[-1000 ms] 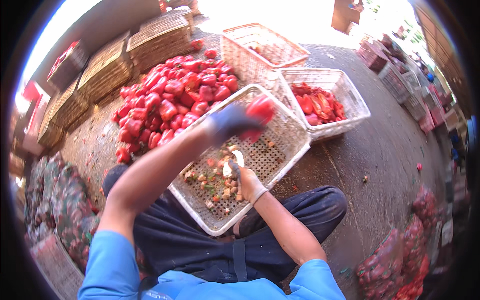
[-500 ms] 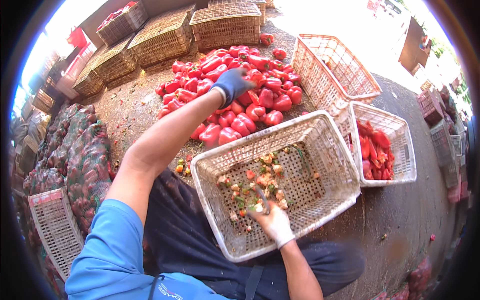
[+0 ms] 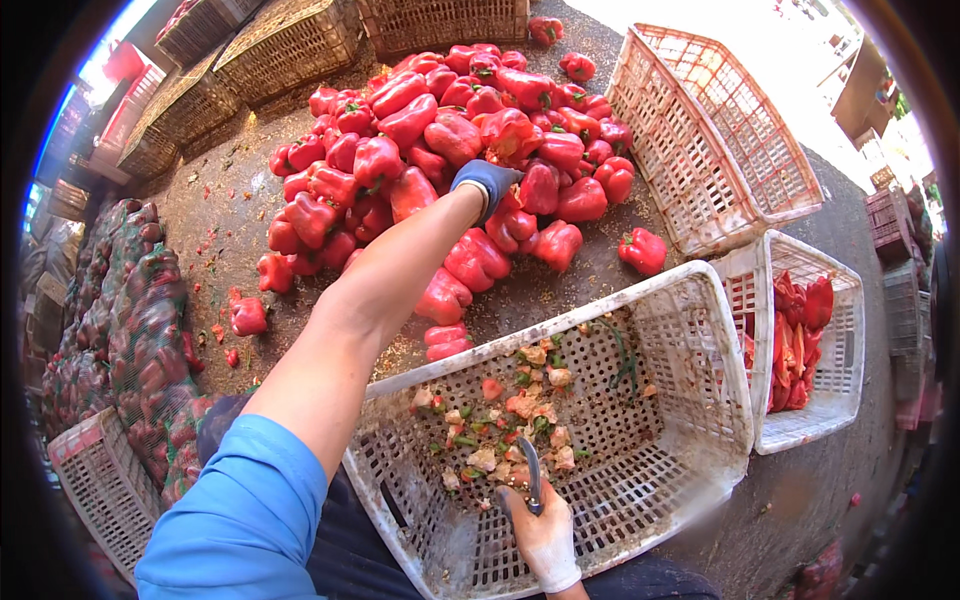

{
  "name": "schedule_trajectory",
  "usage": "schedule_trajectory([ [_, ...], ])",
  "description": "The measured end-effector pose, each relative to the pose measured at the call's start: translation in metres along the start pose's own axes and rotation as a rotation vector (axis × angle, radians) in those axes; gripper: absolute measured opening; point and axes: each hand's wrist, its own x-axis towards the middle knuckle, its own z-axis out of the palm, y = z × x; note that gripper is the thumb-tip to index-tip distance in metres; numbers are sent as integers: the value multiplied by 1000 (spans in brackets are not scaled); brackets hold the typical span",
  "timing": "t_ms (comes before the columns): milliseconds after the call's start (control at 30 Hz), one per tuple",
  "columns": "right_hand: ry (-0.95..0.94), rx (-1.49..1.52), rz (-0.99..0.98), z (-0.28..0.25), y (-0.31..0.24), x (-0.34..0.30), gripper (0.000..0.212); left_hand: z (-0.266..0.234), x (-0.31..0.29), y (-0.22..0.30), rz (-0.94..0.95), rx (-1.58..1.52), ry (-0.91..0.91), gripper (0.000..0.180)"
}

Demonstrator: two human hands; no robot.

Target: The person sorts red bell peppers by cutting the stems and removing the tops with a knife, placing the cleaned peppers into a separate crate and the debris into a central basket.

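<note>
On the floor (image 3: 222,195) beyond the stained white crate (image 3: 690,345) lies a heap of red peppers (image 3: 405,125). The gloved left hand (image 3: 488,183) is at this heap, fingers partly hidden; whether its grip is closed on a pepper cannot be told. Over the crate's near side, the gloved right hand (image 3: 543,538) has its grip closed round a curved knife (image 3: 534,482). Pepper trimmings (image 3: 483,460) lie inside the crate; a second white crate (image 3: 843,395) to its right contains red pepper pieces (image 3: 790,350).

Peppers (image 3: 478,260) are red; the left glove (image 3: 487,183), blue; right glove (image 3: 552,545), whitish; near crate (image 3: 690,350), off-white, grid-patterned.
</note>
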Motion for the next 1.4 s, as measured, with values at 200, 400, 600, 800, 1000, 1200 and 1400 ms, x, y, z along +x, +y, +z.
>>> schedule_trajectory([
  [200, 41, 111, 127, 1, 5, 12, 34, 15, -11, 15, -151, -578, 0, 32],
  [400, -29, 235, 69, 1, 6, 6, 24, -76, -15, -18, 354, 378, 21, 36],
  [600, -73, 321, 79, -4, 6, -1, 34, -155, -97, 40, 245, 331, -31, 37],
  [800, -54, 503, 59, -7, -4, -22, 26, -190, -164, 54, 327, 522, 42, 34],
  [1000, -71, 466, 24, -9, 14, -16, 33, -228, -218, 63, 304, 353, 69, 31],
  [1200, -61, 496, 59, -7, 16, -22, 32, -240, -295, 91, 429, -13, 41, 22],
  [1400, -143, 434, -13, 13, 38, -4, 29, -182, -331, 141, 463, -211, -225, 30],
])
